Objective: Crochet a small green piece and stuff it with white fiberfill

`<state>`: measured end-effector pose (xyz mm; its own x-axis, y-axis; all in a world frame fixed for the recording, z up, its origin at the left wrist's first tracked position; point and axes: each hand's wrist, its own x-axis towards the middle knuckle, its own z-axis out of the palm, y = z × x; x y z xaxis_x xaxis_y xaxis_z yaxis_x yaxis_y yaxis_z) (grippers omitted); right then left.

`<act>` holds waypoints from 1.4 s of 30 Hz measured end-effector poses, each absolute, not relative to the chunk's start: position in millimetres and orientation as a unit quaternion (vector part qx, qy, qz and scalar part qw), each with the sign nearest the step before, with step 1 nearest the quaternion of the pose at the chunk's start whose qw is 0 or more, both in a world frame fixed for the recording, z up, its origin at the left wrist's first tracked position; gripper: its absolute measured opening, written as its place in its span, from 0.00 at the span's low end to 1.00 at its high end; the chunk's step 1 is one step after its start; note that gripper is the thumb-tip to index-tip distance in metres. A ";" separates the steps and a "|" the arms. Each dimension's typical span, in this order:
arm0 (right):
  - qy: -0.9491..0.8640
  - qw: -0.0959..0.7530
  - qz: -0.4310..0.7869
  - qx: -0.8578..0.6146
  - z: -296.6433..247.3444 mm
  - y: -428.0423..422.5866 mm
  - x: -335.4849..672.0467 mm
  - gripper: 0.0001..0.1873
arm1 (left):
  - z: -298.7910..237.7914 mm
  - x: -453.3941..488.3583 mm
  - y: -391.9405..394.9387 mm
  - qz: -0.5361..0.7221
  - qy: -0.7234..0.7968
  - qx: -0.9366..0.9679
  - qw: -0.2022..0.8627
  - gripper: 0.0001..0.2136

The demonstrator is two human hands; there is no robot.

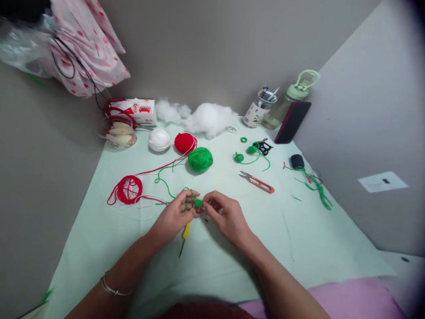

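My left hand (174, 217) and my right hand (226, 217) meet over the middle of the pale green table cover (299, 239). Both pinch a small green crocheted piece (198, 203) between their fingertips. A yellow-handled crochet hook (186, 235) sticks out below my left hand, its tip pointing toward me. Green yarn runs from the piece back to a green yarn ball (200, 159). My left wrist wears thin bracelets.
A red yarn ball (184, 142), white ball (159, 139) and loose red yarn coil (128, 189) lie left. Orange thread snips (257, 181), small green crocheted bits (247, 153), white stuffing (207, 118), a pen cup (259, 108), a bottle (287, 99) and a phone (292, 122) stand behind.
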<state>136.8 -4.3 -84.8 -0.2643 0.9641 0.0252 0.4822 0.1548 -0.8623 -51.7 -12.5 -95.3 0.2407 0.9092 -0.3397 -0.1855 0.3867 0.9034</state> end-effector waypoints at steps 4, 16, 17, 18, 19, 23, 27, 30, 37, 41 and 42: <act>-0.657 0.316 0.436 -0.528 -88.1 -4.1 135.7 0.10 | -101.2 -54.5 -16.8 0.401 0.500 0.416 0.645 0.17; -0.716 0.238 0.434 -0.492 -83.3 -5.1 138.4 0.07 | -88.3 -73.2 -14.1 0.363 0.596 0.594 0.400 0.08; -0.712 0.234 0.440 -0.495 -84.1 -5.0 138.3 0.06 | -85.3 -74.8 -14.3 0.356 0.601 0.625 0.349 0.06; -0.709 0.232 0.444 -0.497 -84.6 -4.8 138.1 0.06 | -83.1 -75.8 -14.7 0.353 0.601 0.649 0.305 0.05; -0.707 0.230 0.447 -0.498 -84.7 -4.6 137.8 0.06 | -81.6 -76.3 -15.3 0.354 0.598 0.667 0.270 0.05; -0.698 0.228 0.455 -0.504 -81.6 -3.4 137.4 0.04 | -81.6 -72.5 -18.8 0.363 0.575 0.676 0.282 0.07; -0.691 0.241 0.471 -0.492 -76.7 -4.3 138.2 0.03 | -85.4 -62.2 -20.6 0.325 0.556 0.642 0.416 0.06; -0.701 0.247 0.466 -0.480 -75.0 -5.2 138.8 0.03 | -89.6 -54.5 -20.7 0.319 0.553 0.631 0.440 0.03; -0.772 0.169 0.386 -0.475 -70.9 -3.8 147.4 0.09 | -101.4 -51.9 -24.5 0.335 0.542 0.632 0.441 0.06; -0.806 0.095 0.339 -0.475 -64.9 -5.9 153.5 0.10 | -101.8 -57.0 -23.5 0.349 0.532 0.645 0.423 0.09; -0.804 0.096 0.335 -0.481 -63.0 -6.3 154.0 0.10 | -101.1 -58.0 -22.9 0.349 0.527 0.651 0.420 0.09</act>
